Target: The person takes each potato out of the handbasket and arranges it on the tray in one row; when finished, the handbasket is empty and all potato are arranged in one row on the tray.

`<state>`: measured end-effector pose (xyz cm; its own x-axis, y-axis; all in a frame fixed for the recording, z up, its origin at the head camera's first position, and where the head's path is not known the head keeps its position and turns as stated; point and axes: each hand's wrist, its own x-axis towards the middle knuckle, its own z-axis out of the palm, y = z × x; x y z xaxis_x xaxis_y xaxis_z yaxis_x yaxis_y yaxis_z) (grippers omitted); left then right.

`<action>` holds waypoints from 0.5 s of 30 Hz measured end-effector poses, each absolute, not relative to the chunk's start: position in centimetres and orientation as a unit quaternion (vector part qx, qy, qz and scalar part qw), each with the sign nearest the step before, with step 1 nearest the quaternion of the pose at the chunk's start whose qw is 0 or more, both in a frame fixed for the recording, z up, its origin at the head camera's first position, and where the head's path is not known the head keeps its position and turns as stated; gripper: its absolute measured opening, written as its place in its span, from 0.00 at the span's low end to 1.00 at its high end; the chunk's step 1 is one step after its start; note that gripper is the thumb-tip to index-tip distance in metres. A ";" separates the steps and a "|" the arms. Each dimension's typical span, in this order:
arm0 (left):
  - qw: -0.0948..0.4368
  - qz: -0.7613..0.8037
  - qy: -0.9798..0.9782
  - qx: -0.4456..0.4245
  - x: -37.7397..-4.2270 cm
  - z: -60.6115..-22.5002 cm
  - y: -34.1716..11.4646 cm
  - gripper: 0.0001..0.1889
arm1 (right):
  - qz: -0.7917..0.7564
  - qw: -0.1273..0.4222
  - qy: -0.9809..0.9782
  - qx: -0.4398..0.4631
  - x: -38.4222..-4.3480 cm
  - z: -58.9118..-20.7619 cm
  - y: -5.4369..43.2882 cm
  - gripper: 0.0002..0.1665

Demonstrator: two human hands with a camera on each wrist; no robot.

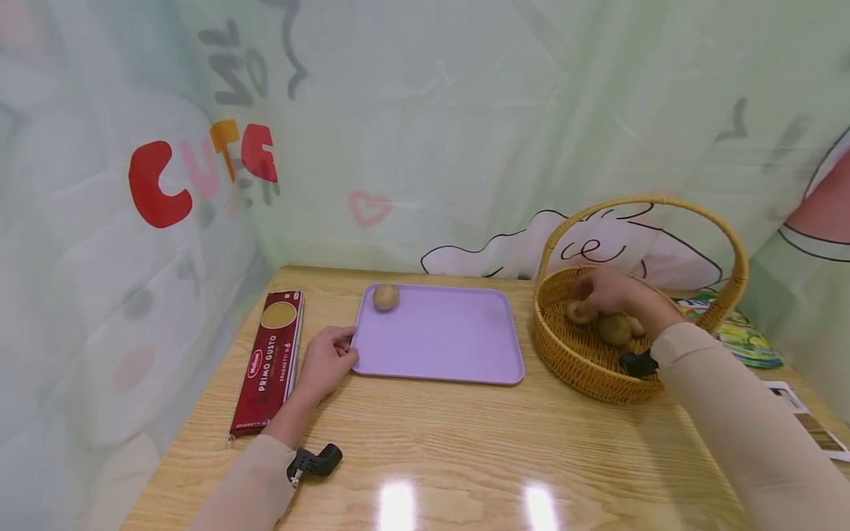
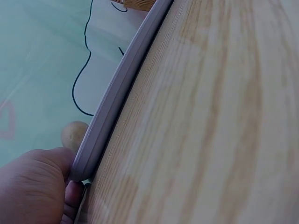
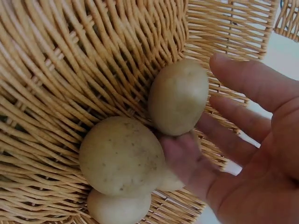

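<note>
A light purple tray (image 1: 438,332) lies on the table with one potato (image 1: 386,297) near its back left corner. My left hand (image 1: 328,361) pinches the tray's left edge, thumb above and fingers beneath, as the left wrist view shows. Inside the wicker basket (image 1: 564,346) at the right is my right hand (image 1: 607,291). Its fingers are spread beside a smooth potato (image 3: 179,97) and not closed round it; one fingertip is at that potato's lower end. A larger speckled potato (image 3: 121,156) sits next to it, over another potato (image 3: 119,207).
Left of the tray lies a red spaghetti pack (image 1: 268,361). The basket's tall handle (image 1: 737,258) arches over my right hand. Behind the basket is a colourful printed packet (image 1: 747,339). A printed curtain (image 1: 398,147) hangs along the table's back edge.
</note>
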<state>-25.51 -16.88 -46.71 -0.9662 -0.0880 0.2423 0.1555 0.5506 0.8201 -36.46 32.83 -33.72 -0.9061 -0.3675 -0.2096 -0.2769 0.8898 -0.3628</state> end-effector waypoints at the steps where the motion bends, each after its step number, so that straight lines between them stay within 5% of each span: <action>1: 0.129 -0.474 -0.871 -0.020 -25.5 -46.7 -16.9 0.21 | -0.168 0.138 0.962 -0.167 -36.5 -33.8 32.8 0.36; 15: 0.135 -0.484 -0.864 -0.030 -25.5 -46.5 -16.9 0.21 | -0.166 0.161 0.957 -0.175 -37.0 -35.3 32.3 0.24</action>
<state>-25.50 -16.89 -46.54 -0.9617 -0.0778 0.2626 0.1832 0.5302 0.8279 -37.01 32.26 -35.29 -0.8870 -0.3886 -0.2495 -0.2822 0.8838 -0.3732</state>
